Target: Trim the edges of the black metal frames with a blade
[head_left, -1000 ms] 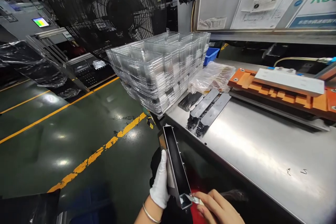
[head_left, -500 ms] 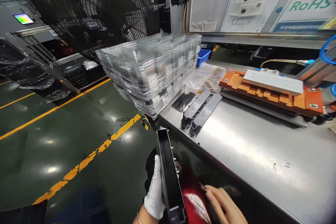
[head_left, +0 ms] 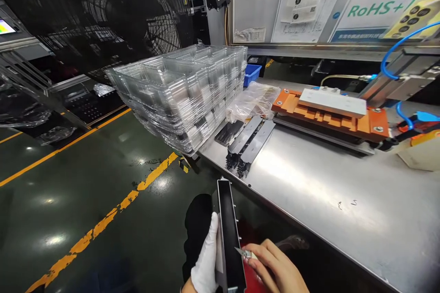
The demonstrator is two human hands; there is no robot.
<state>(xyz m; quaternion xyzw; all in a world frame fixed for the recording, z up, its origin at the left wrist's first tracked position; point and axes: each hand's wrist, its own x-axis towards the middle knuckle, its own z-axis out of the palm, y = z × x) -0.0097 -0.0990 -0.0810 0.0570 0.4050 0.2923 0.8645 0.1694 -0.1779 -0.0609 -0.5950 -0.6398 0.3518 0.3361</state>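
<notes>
My left hand (head_left: 206,258), in a white glove, grips a long black box-shaped plastic part (head_left: 229,233) with raised edges and small pegs along its right side. The part is tilted lengthwise away from me, low in front of the table. My bare right hand (head_left: 273,268) pinches a small knife (head_left: 244,253) with a pointed blade. The blade tip lies at the right edge of the black part; whether it touches I cannot tell. Two similar dark parts (head_left: 252,144) lie side by side on the metal table (head_left: 309,187), beside a black phone-like slab (head_left: 229,132).
Wrapped clear plastic trays (head_left: 178,96) are stacked at the table's left end. Behind them sits a blue bin (head_left: 252,74). An orange fixture (head_left: 330,116) with a white block stands at the back right, near blue air hoses (head_left: 387,57). A large black fan (head_left: 103,13) is at the left.
My right hand has brought the knife up and left to the black part. The part now stands more upright in view, and the camera has turned right.
</notes>
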